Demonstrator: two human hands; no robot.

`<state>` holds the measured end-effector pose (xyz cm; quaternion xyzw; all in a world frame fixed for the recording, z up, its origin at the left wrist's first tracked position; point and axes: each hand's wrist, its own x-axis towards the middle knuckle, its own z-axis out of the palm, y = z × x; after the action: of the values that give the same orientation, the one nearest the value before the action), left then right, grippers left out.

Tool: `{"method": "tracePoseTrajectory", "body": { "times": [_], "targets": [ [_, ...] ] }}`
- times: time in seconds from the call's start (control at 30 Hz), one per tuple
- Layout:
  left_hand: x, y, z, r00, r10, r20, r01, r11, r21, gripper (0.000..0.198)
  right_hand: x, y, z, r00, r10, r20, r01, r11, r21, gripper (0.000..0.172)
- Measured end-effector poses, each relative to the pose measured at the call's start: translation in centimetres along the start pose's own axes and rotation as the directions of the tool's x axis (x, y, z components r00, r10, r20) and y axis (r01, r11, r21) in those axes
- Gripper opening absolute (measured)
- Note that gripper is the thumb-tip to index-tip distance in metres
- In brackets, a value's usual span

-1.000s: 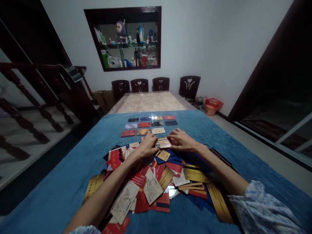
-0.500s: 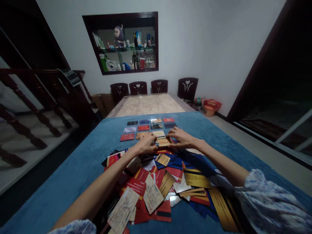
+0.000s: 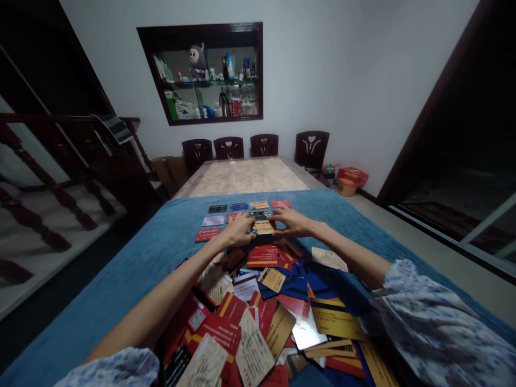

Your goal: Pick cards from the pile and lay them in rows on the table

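A cream VIP card (image 3: pixel 264 228) lies between my two hands at the front of the laid-out cards. My left hand (image 3: pixel 238 231) pinches its left edge, with the thumb toward me. On the opposite edge my right hand (image 3: pixel 292 221) has its thumb and fingers closed. Just beyond are a black card (image 3: pixel 260 215) and a gold card (image 3: pixel 258 205). A red card (image 3: pixel 208 235) and a lilac card (image 3: pixel 213 221) lie left of my left hand. My fingers partly cover other cards in the rows.
A loose heap of mixed cards, with a red card (image 3: pixel 262 256) and a gold card (image 3: pixel 336 317) on it, spreads beneath my forearms. A blue cloth (image 3: pixel 133 263) covers the near table. Chairs (image 3: pixel 264 145) stand at the far end, below a wall shelf (image 3: pixel 201 82).
Both hands have moved forward with the cream card, off the far edge of the heap and onto the laid-out rows. The red card at the heap's far edge is now uncovered.
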<state>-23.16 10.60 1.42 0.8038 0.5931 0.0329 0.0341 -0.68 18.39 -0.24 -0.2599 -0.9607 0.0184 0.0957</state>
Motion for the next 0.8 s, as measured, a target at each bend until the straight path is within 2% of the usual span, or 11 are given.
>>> {"method": "tracePoseTrajectory", "body": {
  "times": [0.23, 0.57, 0.8],
  "targets": [
    [2.5, -1.3, -0.1, 1.000, -0.002, -0.021, 0.003, 0.999, 0.049, 0.024, 2.5, 1.7, -0.3, 0.998, -0.054, 0.010, 0.055, 0.997, -0.059, 0.026],
    [6.6, -3.1, 0.8, 0.999, -0.042, -0.018, 0.043, 0.996, 0.076, 0.029, 5.3, 4.9, 0.3, 0.995, 0.051, 0.082, -0.045, 0.996, -0.074, 0.032],
    [8.6, -3.8, 1.0, 0.996, -0.076, -0.039, 0.078, 0.996, 0.052, 0.024, 7.1, 7.0, 0.8, 0.996, 0.055, 0.074, -0.052, 0.998, -0.040, 0.028]
  ]
}}
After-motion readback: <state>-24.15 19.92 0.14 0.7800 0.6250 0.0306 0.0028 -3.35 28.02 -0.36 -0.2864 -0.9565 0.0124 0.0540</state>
